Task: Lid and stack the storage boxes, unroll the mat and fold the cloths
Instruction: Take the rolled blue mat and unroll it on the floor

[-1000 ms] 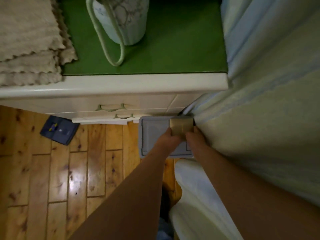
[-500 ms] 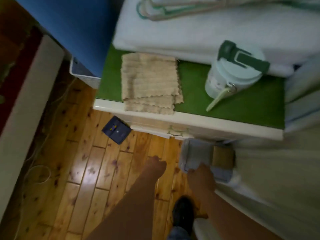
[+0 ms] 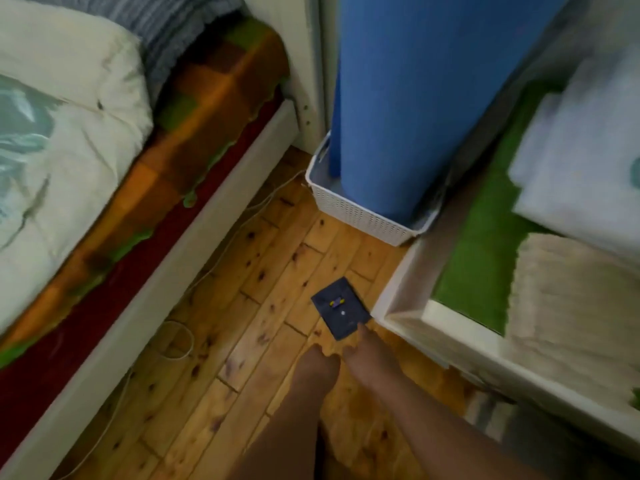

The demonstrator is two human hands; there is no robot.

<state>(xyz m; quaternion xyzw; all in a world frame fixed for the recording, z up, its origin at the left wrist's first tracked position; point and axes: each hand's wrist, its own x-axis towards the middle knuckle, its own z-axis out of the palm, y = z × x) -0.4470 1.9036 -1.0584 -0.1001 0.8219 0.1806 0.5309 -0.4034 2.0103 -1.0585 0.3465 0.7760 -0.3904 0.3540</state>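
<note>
A small dark blue folded cloth (image 3: 341, 311) lies on the wooden floor beside the cabinet. My right hand (image 3: 367, 351) is just below it, one fingertip at its near edge, holding nothing. My left hand (image 3: 317, 362) hovers beside the right one with fingers curled in and empty. The rolled blue mat (image 3: 398, 98) stands upright in a white perforated basket (image 3: 349, 209). A stack of folded beige cloths (image 3: 571, 306) rests on the green cabinet top (image 3: 474, 258). A blurred grey box (image 3: 485, 410) shows low at the right, below the cabinet.
A bed with a white duvet (image 3: 69, 133) and a white frame (image 3: 194, 244) runs along the left. A white cable (image 3: 180, 341) trails on the floor by it. A pale folded bundle (image 3: 581, 150) sits at the back of the cabinet top.
My view has swung left from the grey box by the cabinet to the floor near the bed. Both hands left the box and moved over to the dark blue cloth.
</note>
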